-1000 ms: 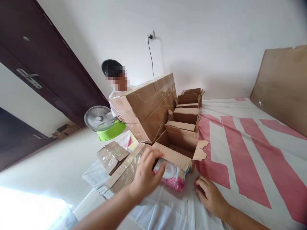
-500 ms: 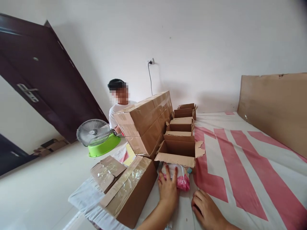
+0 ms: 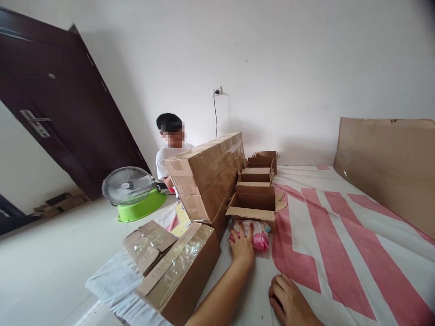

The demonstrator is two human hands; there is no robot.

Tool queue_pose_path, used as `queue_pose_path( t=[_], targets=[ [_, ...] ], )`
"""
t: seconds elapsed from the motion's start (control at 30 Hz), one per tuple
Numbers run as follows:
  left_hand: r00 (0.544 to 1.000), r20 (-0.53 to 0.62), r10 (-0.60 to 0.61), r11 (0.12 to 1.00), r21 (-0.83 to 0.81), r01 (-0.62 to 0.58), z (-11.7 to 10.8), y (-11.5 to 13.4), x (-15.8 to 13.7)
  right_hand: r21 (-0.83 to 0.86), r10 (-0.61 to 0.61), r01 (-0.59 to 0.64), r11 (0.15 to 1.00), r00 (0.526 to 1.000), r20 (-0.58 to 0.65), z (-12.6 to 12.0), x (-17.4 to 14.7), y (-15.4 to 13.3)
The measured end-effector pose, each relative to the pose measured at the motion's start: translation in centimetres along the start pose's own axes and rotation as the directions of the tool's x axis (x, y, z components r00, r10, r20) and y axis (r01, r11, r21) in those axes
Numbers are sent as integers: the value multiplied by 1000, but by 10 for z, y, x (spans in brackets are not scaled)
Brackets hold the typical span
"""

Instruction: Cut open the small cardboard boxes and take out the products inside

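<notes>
My left hand [image 3: 243, 246] lies on a clear plastic packet [image 3: 261, 240] with white and pink contents, fingers spread over its top. The packet rests on the sheet against the near side of an open cardboard box [image 3: 251, 213]. More open boxes [image 3: 253, 177] stand in a row behind that one, flaps up; their insides are mostly hidden. My right hand [image 3: 288, 296] rests on the striped sheet [image 3: 302, 271], nearer to me, fingers curled in and nothing visible in them.
Taped cartons [image 3: 207, 176] are stacked left of the row. A long taped carton [image 3: 183, 267] lies nearer, beside a flattened one [image 3: 149, 244]. Beyond sit a person [image 3: 175, 149] in white and a fan [image 3: 127, 185] on a green base [image 3: 142, 208]. A cardboard sheet [image 3: 384, 158] leans right.
My left hand has moved forward with the packet, and the nearest open box has shifted away from me. My right hand stays about where it was. The view has tilted slightly.
</notes>
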State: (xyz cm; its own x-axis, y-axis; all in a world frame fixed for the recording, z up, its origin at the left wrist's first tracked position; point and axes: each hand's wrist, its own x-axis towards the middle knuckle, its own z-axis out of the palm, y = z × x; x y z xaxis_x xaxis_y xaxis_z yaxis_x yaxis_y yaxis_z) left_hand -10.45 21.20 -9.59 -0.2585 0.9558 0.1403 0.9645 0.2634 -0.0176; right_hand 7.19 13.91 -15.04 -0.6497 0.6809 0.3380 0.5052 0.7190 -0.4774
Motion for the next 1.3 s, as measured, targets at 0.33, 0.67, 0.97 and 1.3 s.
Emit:
queue_pose_path(
  t=[0.33,0.67,0.97,1.3],
  targets=[
    [998,37,45,997,-68,-42,-8,-3,9,-125,-33,21,992,995,-92,-1,-4,-9],
    [977,167,133,985,-136,-111,-57,-14,-17,-231,-87,49,972,983,-161,0,-13,-12],
    [993,114,-33,999,34,30,-134,-147,-65,-152,-59,28,988,977,-206,0,-11,-9],
    [890,115,440,887,-210,-411,-133,-121,-128,137,171,-127,982,909,-379,5,-14,3]
  ],
)
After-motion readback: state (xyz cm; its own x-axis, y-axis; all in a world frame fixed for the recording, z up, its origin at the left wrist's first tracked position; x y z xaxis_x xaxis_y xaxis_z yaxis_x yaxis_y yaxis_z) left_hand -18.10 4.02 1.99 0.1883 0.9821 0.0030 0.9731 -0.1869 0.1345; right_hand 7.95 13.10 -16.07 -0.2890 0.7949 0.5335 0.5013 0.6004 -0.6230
